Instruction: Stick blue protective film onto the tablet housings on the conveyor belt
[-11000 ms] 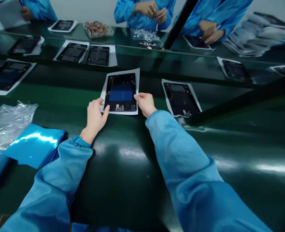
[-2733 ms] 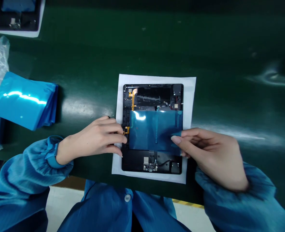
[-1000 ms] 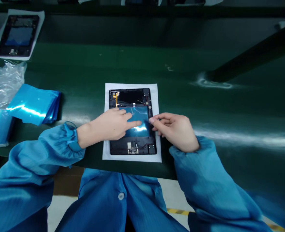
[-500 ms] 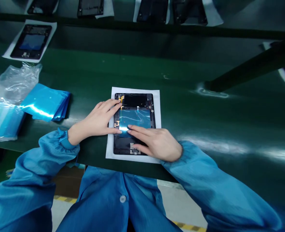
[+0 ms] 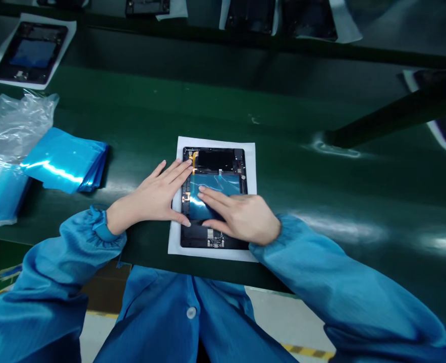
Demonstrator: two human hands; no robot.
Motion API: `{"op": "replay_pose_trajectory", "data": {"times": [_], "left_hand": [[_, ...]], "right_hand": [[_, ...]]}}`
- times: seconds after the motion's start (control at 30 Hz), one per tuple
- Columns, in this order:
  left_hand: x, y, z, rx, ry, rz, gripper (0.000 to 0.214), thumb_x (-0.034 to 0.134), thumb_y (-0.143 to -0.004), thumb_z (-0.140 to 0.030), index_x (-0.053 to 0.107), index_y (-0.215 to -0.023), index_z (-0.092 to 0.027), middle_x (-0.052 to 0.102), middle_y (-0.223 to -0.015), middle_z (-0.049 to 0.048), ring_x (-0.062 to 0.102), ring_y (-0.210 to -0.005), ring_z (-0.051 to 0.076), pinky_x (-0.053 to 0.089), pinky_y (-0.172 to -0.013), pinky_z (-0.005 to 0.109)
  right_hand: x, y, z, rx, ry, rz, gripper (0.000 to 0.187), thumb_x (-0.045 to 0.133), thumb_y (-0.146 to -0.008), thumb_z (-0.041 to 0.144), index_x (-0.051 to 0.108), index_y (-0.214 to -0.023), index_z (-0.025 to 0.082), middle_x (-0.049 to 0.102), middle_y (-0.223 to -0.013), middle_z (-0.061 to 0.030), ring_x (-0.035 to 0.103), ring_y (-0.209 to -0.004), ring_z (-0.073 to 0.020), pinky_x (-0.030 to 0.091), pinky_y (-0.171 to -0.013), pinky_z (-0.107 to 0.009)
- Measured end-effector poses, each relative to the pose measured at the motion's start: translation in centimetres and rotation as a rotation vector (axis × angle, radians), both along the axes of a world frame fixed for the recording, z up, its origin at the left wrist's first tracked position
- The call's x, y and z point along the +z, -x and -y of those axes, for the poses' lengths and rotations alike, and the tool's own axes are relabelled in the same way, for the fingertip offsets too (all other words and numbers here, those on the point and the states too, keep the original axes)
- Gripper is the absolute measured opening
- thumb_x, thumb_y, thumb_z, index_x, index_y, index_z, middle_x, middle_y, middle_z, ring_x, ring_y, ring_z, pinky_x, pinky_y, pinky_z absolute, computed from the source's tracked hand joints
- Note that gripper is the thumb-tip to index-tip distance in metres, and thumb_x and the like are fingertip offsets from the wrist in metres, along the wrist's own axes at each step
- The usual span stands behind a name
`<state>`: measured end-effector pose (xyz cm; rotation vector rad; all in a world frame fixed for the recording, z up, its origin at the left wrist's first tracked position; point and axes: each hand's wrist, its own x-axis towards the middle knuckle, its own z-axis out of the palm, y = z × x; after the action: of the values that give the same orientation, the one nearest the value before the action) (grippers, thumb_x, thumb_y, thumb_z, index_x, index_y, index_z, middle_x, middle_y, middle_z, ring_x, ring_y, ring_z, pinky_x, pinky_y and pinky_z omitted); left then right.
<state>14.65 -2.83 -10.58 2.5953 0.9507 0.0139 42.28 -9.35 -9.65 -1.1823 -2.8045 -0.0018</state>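
An opened tablet (image 5: 215, 160), its inner parts showing, lies on a white sheet (image 5: 174, 242) near the bench's front edge. A glossy blue film (image 5: 223, 184) with a few creases covers its middle. My left hand (image 5: 157, 194) lies spread over the tablet's left side, fingertips by the orange ribbon cable (image 5: 194, 160) and thumb at the lower left. Two outstretched fingers of my right hand (image 5: 241, 214) rest on the film, its thumb just below them. Part of the film and the tablet's right edge are hidden under that hand.
To the left sit a stack of blue film sheets (image 5: 64, 159) and a clear plastic bag (image 5: 16, 121) with more blue sheets. Another opened tablet (image 5: 30, 53) lies on white paper at far left. Several more are on the shelf behind. A dark post (image 5: 378, 116) stands at right.
My right fingers have moved up a little over the film. My left hand has spread wider, its thumb sliding down the tablet's left side. The whole view has shifted slightly.
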Motion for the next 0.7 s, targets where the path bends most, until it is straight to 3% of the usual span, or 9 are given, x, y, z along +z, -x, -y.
{"op": "replay_pose_trajectory", "data": {"times": [0.17,0.27,0.37,0.47,0.57,0.7], "left_hand": [[0.0,0.0,0.1,0.003,-0.006,0.016,0.140,0.061,-0.074,-0.100,0.017,-0.173,-0.011,0.020,-0.180,0.0218,0.019,-0.168,0.042,0.016,-0.138,0.062],[0.0,0.0,0.1,0.005,-0.006,0.015,0.138,0.058,-0.075,-0.100,0.017,-0.173,-0.011,0.019,-0.180,0.0213,0.020,-0.168,0.042,0.015,-0.138,0.061],[0.1,0.0,0.1,0.010,-0.008,0.008,0.137,0.057,-0.077,-0.099,0.017,-0.173,-0.011,0.019,-0.181,0.0203,0.019,-0.169,0.041,0.015,-0.138,0.061],[0.2,0.0,0.0,0.013,-0.001,0.001,0.138,0.060,-0.076,-0.099,0.015,-0.174,-0.012,0.019,-0.181,0.0204,0.017,-0.169,0.041,0.014,-0.138,0.061],[0.3,0.0,-0.1,0.003,0.024,0.000,0.140,0.059,-0.075,-0.100,0.013,-0.174,-0.013,0.018,-0.181,0.0211,0.017,-0.169,0.042,0.015,-0.138,0.062],[0.3,0.1,-0.2,-0.007,0.034,0.011,0.142,0.054,-0.073,-0.104,0.015,-0.174,-0.011,0.017,-0.180,0.0211,0.017,-0.168,0.044,0.014,-0.138,0.064]], "right_hand": [[-0.3,-0.8,0.0,-0.195,-0.056,-0.046,0.059,0.046,-0.111,0.056,0.067,-0.148,0.015,0.066,-0.152,-0.0110,0.080,-0.080,-0.0194,0.056,-0.059,-0.032],[-0.1,-0.1,1.0,-0.078,-0.071,-0.044,0.061,0.048,-0.110,0.057,0.069,-0.144,0.012,0.065,-0.153,-0.0141,0.077,-0.069,-0.0179,0.057,-0.058,-0.033],[0.1,0.6,2.7,0.099,-0.053,-0.074,0.060,0.050,-0.109,0.058,0.074,-0.138,0.010,0.066,-0.151,-0.0158,0.077,-0.074,-0.0182,0.059,-0.064,-0.033],[0.0,0.3,3.6,0.130,-0.062,-0.095,0.055,0.054,-0.109,0.056,0.074,-0.138,0.013,0.068,-0.149,-0.0130,0.075,-0.069,-0.0156,0.059,-0.063,-0.032],[-0.3,-1.4,3.1,0.001,-0.119,-0.111,0.049,0.056,-0.109,0.051,0.076,-0.135,0.014,0.074,-0.142,-0.0095,0.076,-0.068,-0.0148,0.059,-0.062,-0.030],[-0.7,-3.5,1.2,-0.236,-0.129,-0.113,0.045,0.055,-0.110,0.046,0.076,-0.135,0.016,0.075,-0.140,-0.0086,0.082,-0.086,-0.0192,0.060,-0.067,-0.029]]}}
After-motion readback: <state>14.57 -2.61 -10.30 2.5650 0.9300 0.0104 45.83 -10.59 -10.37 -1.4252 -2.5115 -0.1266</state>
